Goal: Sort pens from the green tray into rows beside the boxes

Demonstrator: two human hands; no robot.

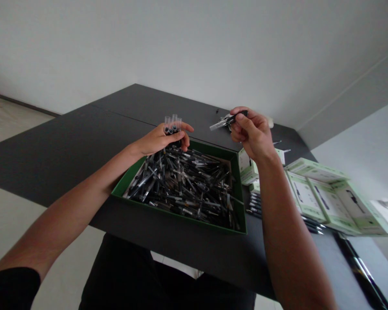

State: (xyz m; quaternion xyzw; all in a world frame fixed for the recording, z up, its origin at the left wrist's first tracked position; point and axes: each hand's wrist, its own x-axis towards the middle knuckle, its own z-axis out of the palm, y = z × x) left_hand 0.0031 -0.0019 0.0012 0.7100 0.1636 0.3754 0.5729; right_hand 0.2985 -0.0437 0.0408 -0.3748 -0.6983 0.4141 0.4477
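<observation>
My left hand [168, 137] is closed around several pens [173, 125] over the far left part of the green box. Their clear tubular ends point up, and its index finger stretches to the right. To the right and a little higher, my right hand [250, 131] pinches a black pen with a clear end [224, 122]. That clear end points left toward my other hand, and whether a second pen lies with it I cannot tell. Below both hands, the open green box [181, 217] holds a jumbled heap of black and clear pens [187, 181].
Green-and-white cartons [323, 193] with pen pictures stand right of my right forearm, and a smaller one [246, 165] sits beside the box. Loose pens [255, 204] lie alongside. A dark glossy packet [358, 267] rests near the right edge of the dark table [67, 142]. A wall rises behind.
</observation>
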